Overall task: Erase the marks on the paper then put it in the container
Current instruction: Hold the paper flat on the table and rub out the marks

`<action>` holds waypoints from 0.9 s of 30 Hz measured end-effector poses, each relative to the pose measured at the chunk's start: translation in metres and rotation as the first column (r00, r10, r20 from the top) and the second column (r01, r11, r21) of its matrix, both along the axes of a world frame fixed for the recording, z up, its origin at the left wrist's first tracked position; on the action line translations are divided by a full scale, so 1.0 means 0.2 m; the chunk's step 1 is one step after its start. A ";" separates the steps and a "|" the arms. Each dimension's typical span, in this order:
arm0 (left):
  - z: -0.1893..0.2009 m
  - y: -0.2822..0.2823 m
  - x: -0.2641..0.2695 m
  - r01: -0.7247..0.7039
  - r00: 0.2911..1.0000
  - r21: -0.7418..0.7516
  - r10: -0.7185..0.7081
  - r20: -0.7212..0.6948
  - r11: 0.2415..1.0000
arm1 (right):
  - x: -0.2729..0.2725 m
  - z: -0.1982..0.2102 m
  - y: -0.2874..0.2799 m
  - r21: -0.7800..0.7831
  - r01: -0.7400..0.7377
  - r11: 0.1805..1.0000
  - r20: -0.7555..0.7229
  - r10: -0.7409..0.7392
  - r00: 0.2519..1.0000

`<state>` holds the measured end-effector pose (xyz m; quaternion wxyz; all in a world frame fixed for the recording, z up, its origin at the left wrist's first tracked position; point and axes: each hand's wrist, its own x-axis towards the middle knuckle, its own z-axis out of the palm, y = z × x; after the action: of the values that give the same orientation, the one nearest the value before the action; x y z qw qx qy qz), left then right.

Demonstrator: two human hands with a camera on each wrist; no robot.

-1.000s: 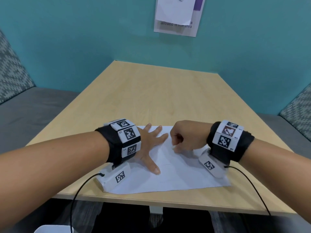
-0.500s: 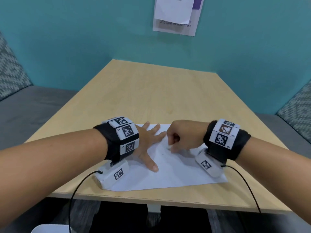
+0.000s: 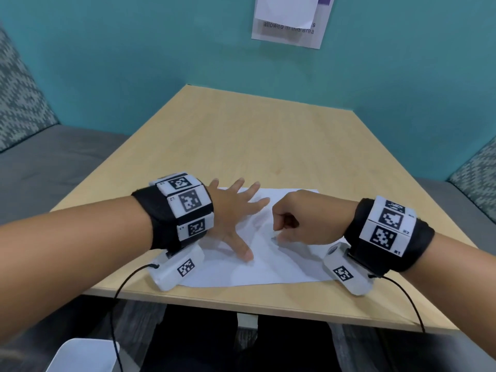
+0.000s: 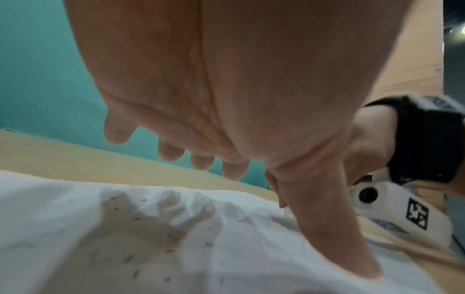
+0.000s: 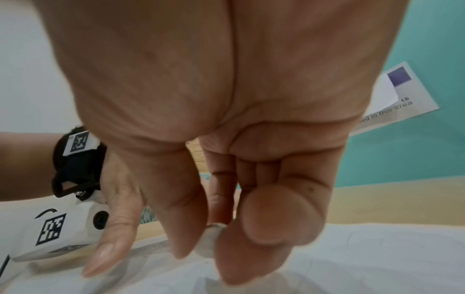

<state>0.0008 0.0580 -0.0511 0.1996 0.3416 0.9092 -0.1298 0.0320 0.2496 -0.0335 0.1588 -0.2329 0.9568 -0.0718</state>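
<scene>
A white sheet of paper (image 3: 271,253) lies flat near the front edge of a light wooden desk (image 3: 241,146), a little wrinkled, with small dark eraser crumbs (image 4: 141,256) scattered over it. The marks on it are too faint to make out.

The left hand (image 3: 230,216) lies palm down on the left part of the sheet, fingers straight and spread, the thumb (image 4: 334,228) angled out toward the person with its tip pressing the paper. Its grip is released; it holds nothing and only pins the sheet.

The right hand (image 3: 303,218) sits just to the right, apart from the left fingertips, knuckles up and wrist raised. Its grip is clenched around a small pale eraser (image 5: 210,242), pinched between thumb and curled fingers, with the eraser's lower end at the paper.

Both wrists wear black bands with square black-and-white markers, each carrying a white camera block with a cable.

A white container (image 3: 83,355) shows at the lower left, below the desk edge, well apart from the paper. Behind the desk stands a teal wall with a printed notice (image 3: 292,20); grey seats with patterned cushions flank it.
</scene>
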 end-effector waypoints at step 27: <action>-0.10 -0.06 0.02 0.051 0.990 0.001 -0.051 0.128 0.999 | -0.04 -0.03 -0.14 0.037 -0.041 0.998 0.014 0.040 0.999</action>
<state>0.0043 0.0452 -0.0707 0.2548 0.3721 0.8852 -0.1138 0.0240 0.2208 -0.0403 0.1708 -0.2488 0.9519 -0.0521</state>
